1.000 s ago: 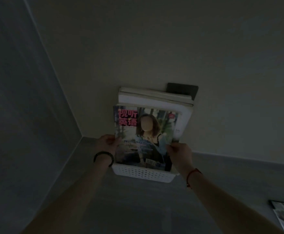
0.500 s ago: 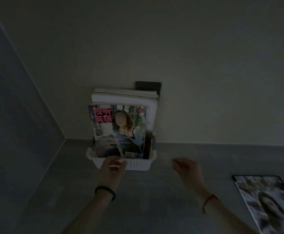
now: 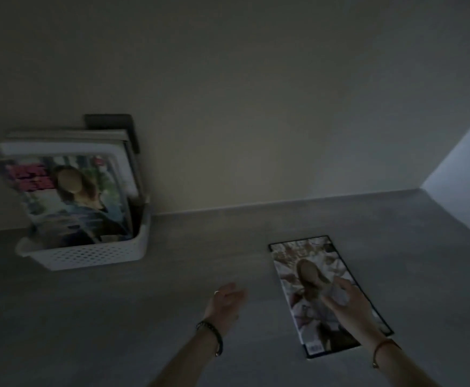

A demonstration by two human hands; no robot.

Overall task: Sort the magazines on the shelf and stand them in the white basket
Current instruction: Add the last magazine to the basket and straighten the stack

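A magazine (image 3: 306, 275) lies flat on the grey shelf (image 3: 200, 247) at the near right. The right hand (image 3: 348, 303) is over its cover with fingers spread; whether it touches is unclear. The left hand (image 3: 225, 303) hovers just left of it, fingers relaxed, holding nothing. Far left, the white basket (image 3: 94, 254) holds several upright magazines (image 3: 69, 196).

front magazine (image 3: 69, 199) title blurred, flat magazine (image 3: 309, 311) partly under right hand (image 3: 349, 303)

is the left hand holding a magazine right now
No, the left hand is open over the shelf and holds nothing, with the flat magazine lying off to its right.
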